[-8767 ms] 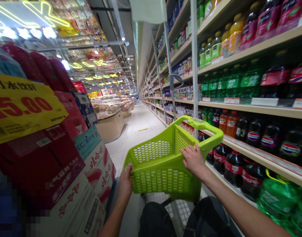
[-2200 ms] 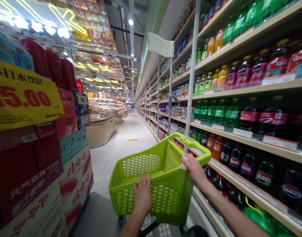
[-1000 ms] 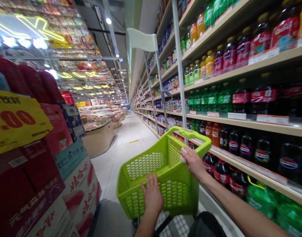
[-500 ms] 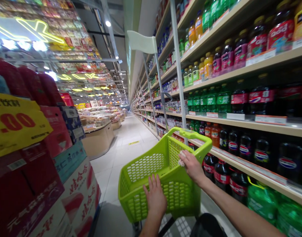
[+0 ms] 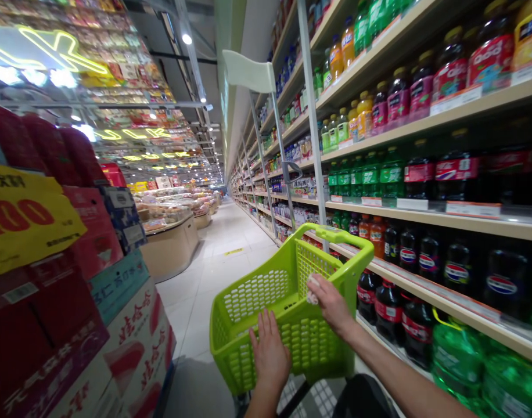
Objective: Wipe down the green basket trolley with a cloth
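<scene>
A lime-green shopping cart (image 5: 248, 354) with perforated plastic sides stands in front of me, its handle at the upper right. My left hand (image 5: 271, 348) rests against the near side of the basket, fingers stretched out over the rim, holding nothing. In my right hand (image 5: 331, 305) is a crumpled white cloth (image 5: 312, 289), pinched between the fingers. That hand is at the basket's near rim, below the handle. The part of the cloth under the fingers is hidden. No goods show in the visible part of the basket.
Shelves (image 5: 423, 212) of drink bottles line the right side. Stacked drink cartons (image 5: 130, 342) with a yellow price sign (image 5: 26, 217) stand close on the left. Farther off are wooden display bins (image 5: 172, 247) beside a tiled aisle (image 5: 214, 270). A metal ladder (image 5: 278, 128) leans along the shelves.
My right hand has moved left and slightly down along the cart's near rim with the cloth. My left hand stays against the basket side. The view has shifted slightly.
</scene>
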`<state>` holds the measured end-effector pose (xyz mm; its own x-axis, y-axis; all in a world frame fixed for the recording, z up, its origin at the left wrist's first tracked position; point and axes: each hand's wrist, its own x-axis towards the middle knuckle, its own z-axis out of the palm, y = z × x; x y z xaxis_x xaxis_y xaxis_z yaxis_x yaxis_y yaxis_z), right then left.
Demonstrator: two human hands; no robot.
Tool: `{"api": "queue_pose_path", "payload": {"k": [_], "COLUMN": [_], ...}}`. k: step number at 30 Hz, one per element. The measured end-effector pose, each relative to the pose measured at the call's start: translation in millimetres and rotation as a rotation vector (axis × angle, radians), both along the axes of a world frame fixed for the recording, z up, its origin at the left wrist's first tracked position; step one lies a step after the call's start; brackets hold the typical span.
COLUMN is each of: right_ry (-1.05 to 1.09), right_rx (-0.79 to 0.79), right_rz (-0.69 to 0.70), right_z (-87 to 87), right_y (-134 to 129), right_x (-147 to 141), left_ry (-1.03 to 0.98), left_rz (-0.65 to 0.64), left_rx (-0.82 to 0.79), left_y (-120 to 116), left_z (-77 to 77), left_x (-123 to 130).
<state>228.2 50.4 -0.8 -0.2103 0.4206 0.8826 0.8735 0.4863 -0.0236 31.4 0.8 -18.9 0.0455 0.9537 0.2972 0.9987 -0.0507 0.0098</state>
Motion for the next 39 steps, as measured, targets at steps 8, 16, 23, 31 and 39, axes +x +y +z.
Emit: {"api": "queue_pose_path", "payload": {"k": [8, 16, 23, 31, 39], "right_ry": [-0.13, -0.304, -0.174, -0.301, -0.438], "right_rx": [0.083, -0.01, 0.078, -0.049, -0.222], "right_rz": [0.245, 0.273, 0.396, 0.497, 0.573], "right_z": [-14.8, -69.3, -38.7, -74.0, -69.7], "right_y": [-16.9, -38.3, -26.3, -41.8, -45.0], "right_x": [-44.0, -19.4, -90.7, -133.5, -189.4], "left_ry": [0.024, -0.004, -0.044, -0.272, -0.384], "left_rz": [-0.06, -0.116, 0.099, -0.003, -0.014], "left_rx": [-0.003, 0.042, 0.112, 0.157, 0.153], "left_y": [-3.8, -4.5, -16.8, -20.8, -25.3], "left_z": [-4.1, -3.7, -12.4, -45.0, -53.1], "left_x": [-16.3, -27.6, -80.0, -135.3, -165.0]}}
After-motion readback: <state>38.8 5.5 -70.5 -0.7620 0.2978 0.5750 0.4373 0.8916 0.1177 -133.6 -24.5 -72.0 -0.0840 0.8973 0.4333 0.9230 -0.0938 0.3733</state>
